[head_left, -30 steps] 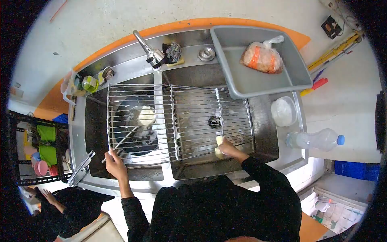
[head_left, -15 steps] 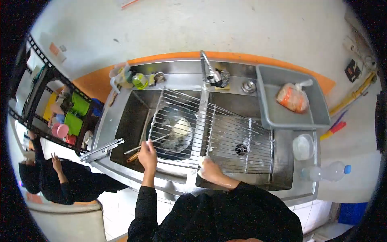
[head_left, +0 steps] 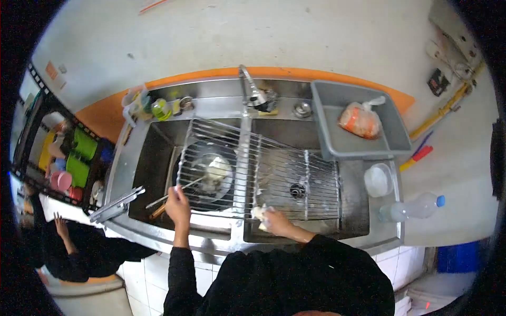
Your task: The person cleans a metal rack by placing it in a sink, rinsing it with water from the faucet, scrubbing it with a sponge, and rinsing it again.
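Observation:
A metal wire rack (head_left: 307, 184) lies across both basins of a steel double sink (head_left: 240, 231). My left hand (head_left: 179, 211) is closed on the rack's left front corner. In my right hand (head_left: 280, 223) is a pale, foamy sponge (head_left: 259, 212), pressed against the rack's front part near the divider. Beneath the rack, in the left basin, sits a dark round pan (head_left: 187, 158) with soapy water and something white (head_left: 217, 168) in it. A wooden handle (head_left: 157, 211) and a thin stick-like utensil lie close to my left hand.
A grey tub (head_left: 363, 152) with a bagged item (head_left: 359, 121) stands at the right rear. A plastic container (head_left: 378, 180) and a clear bottle (head_left: 421, 206) are on the right. The faucet (head_left: 253, 92) rises behind the divider. Another person (head_left: 89, 247) is at the left, near a shelf.
The whole view has shifted, so the sink appears further left. My right hand with the sponge has moved slightly along the rack's front. My left hand keeps its grip.

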`<state>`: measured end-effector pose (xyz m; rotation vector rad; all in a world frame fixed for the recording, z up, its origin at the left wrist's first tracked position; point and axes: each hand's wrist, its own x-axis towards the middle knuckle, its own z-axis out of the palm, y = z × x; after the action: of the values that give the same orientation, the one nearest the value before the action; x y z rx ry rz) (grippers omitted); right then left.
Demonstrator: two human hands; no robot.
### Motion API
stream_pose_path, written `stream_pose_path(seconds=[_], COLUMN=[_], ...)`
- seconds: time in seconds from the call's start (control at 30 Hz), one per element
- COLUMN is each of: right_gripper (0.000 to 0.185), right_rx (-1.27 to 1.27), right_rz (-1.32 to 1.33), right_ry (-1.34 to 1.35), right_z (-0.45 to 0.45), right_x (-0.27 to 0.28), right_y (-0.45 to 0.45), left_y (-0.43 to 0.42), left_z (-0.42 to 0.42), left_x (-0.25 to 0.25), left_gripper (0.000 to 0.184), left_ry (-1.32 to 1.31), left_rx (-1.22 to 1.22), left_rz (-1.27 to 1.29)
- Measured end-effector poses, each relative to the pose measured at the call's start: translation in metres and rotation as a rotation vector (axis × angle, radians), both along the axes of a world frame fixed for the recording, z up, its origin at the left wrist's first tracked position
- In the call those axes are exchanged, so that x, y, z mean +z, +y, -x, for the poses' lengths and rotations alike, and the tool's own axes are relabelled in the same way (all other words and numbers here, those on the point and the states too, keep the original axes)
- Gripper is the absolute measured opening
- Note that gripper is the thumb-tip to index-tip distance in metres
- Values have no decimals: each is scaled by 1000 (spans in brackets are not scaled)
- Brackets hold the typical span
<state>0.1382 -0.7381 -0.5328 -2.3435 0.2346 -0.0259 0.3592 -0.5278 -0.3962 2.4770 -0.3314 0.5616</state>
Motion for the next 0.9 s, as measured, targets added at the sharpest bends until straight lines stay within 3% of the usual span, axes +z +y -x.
stream_pose_path(seconds=[0.1, 0.2, 0.27, 0.33, 0.4, 0.5, 0.57, 0.6, 0.67, 0.83, 0.9], right_gripper=[34, 41, 40, 38, 38, 37, 31, 31, 28, 28, 28], right_rx=[61, 55, -76, -347, -624, -759, -934, -936, -1011, -1019, -1002], right_rz=[-32, -83, -239, 199, 267, 343, 219, 203, 662, 486, 457], right_ry=[73, 33, 399, 402, -12, -203, 390, 387, -282, 107, 197], right_z=[22, 80, 110, 119, 105, 57, 30, 27, 23, 37, 54], right_x=[-2, -29, -35, -34, -36, -37, -44, -67, -135, -190, -205], right_y=[-28, -87, -136, -170, -200, -239, -257, -260, -273, -299, -299], left_y=[-2, -1, -1, 0, -1, -2, -1, 1, 7, 11, -3], left_z=[4, 4, 3, 5, 3, 5, 3, 3, 0, 2, 5], left_x=[7, 6, 0, 0, 0, 4, -3, -3, -13, -11, -10], left_gripper=[25, 24, 26, 27, 27, 27, 27, 28, 27, 28, 32], left_ry=[19, 58, 8, 93, 85, 106, 40, 99, 148, 270, 139], left_rx=[-60, -21, -23, -40, -20, -20, -24, 4, -1, 47, 46], left_rz=[34, 15, 22, 76, 55, 9, 18, 28, 177, 159, 222])
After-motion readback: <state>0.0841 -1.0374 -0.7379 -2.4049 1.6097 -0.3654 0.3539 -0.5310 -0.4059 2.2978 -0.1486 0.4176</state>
